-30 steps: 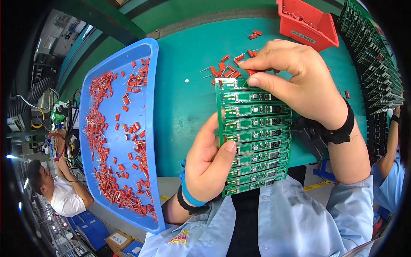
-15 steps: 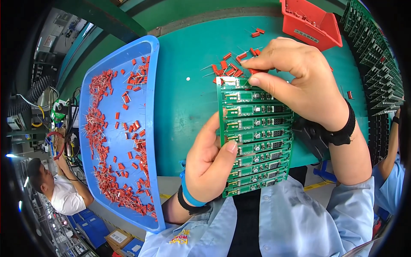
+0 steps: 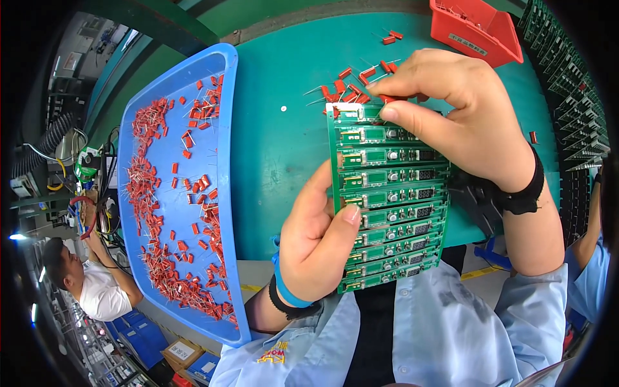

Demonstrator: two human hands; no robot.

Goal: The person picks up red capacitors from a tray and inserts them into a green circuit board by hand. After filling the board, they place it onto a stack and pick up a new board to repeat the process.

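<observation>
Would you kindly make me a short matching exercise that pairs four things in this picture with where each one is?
Things:
1. green circuit board panel
2. blue tray
3. red bin
4. black wrist strap

Places:
A. on the right hand's wrist
B. at the far right of the teal table
C. held by its edge in the left hand
D. to the left, holding many small red components

Pairs: 1-C, 2-D, 3-B, 4-A

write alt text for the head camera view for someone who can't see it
The left hand holds a green panel of circuit boards upright over a teal table, while the right hand pinches a small red component at its top edge. A blue tray of red components lies to the left, a red bin at the top right.
</observation>
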